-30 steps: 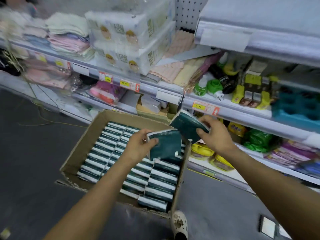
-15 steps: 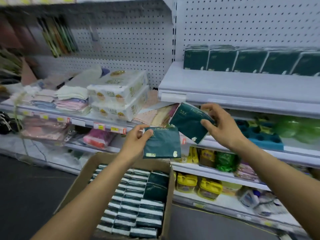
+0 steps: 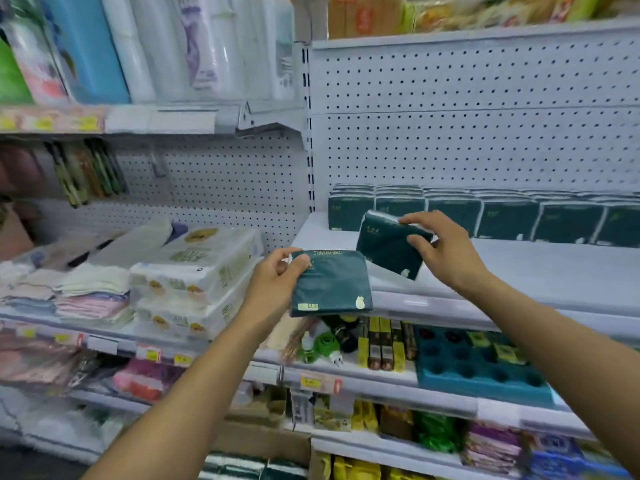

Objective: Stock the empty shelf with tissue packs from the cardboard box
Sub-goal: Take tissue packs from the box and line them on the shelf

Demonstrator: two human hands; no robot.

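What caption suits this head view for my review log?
Each hand, left hand and right hand, holds a dark green plastic-wrapped tissue pack before the white metal shelf.

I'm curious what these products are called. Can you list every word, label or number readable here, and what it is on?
"COMFORTABLE": upside down, along the top edge of the dark green tissue pack held in the left hand.
Yellow sticker on that pack: too small to read.
Dark green tissue pack in the right hand: print blurred.
Yellow and red shelf price tags: blurred.
White wrapped roll packs: print unreadable.
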